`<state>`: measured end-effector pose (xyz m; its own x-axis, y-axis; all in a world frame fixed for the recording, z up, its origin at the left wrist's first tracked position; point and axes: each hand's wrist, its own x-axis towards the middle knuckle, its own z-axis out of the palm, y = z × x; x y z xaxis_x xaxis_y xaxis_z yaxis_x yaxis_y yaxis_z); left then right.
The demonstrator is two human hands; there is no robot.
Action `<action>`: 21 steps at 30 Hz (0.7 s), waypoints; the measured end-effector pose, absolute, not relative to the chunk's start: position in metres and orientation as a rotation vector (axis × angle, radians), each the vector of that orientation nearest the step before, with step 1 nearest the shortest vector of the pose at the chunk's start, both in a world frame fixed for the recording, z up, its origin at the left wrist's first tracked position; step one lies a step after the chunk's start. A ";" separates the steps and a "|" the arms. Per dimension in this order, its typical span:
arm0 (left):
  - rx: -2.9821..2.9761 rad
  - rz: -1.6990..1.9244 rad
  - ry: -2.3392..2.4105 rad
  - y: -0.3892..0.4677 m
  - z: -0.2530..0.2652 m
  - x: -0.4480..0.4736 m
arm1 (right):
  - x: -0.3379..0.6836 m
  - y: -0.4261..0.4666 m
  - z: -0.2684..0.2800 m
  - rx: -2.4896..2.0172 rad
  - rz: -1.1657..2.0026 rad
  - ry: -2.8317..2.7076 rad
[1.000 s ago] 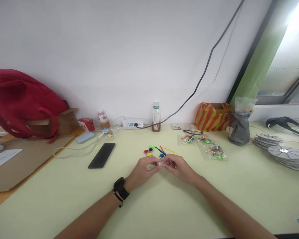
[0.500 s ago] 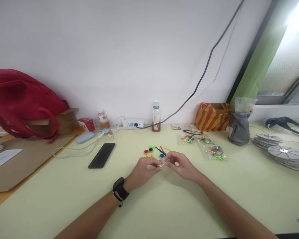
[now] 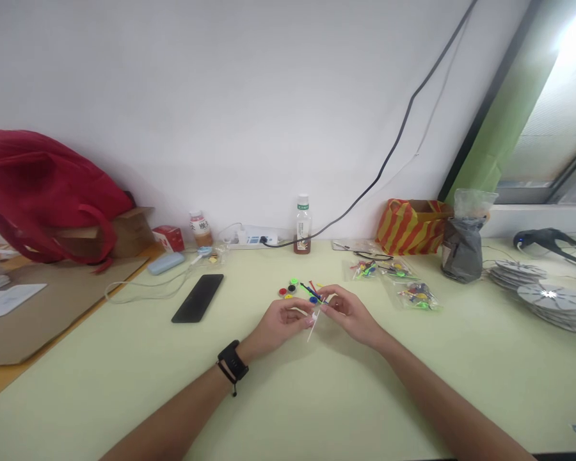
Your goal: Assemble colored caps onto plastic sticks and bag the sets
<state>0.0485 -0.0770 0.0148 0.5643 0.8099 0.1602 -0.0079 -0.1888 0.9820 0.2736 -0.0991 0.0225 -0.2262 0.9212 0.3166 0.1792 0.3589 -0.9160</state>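
Over the table's middle, my left hand (image 3: 285,323) and my right hand (image 3: 352,315) almost meet at the fingertips. Pinched in my right hand is a thin white stick (image 3: 311,331), slanting down and to the left. My left fingertips close on a small white piece (image 3: 314,316), mostly hidden, right beside the stick. Just beyond the hands lie small round coloured pieces: a green one (image 3: 294,282), a black one (image 3: 292,289), a red one (image 3: 282,292) and a blue one (image 3: 313,299). Several coloured sticks (image 3: 311,291) lie behind my right fingers.
Clear bags of coloured parts (image 3: 417,296) lie to the right, near stacked white discs (image 3: 552,298). A black phone (image 3: 198,298) rests on the left. Along the wall stand a bottle (image 3: 303,225), a power strip (image 3: 254,238) and a striped bag (image 3: 410,227).
The white piece was held between both hands, looking curved; now a straight white stick points downward from my right fingers. My right hand has tilted and risen slightly.
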 end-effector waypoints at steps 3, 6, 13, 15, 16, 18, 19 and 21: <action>1.562 0.936 0.745 -0.071 0.010 0.048 | 0.274 -0.100 0.021 -1.021 0.781 -1.690; 1.511 0.985 0.776 -0.070 0.010 0.049 | 0.274 -0.102 0.021 -1.013 0.755 -1.748; 1.434 1.019 0.804 -0.073 0.018 0.050 | 0.269 -0.108 0.020 -0.971 0.939 -1.786; 1.442 1.035 0.812 -0.073 0.018 0.050 | 0.269 -0.106 0.021 -0.959 1.056 -1.835; 1.447 1.040 0.813 -0.073 0.018 0.050 | 0.270 -0.105 0.021 -0.972 1.070 -1.824; 1.453 1.044 0.812 -0.072 0.017 0.050 | 0.271 -0.103 0.022 -1.020 1.024 -1.761; 1.457 1.044 0.811 -0.072 0.017 0.050 | 0.271 -0.102 0.022 -1.036 1.001 -1.733; 1.468 1.042 0.808 -0.072 0.016 0.050 | 0.271 -0.101 0.022 -1.032 0.996 -1.707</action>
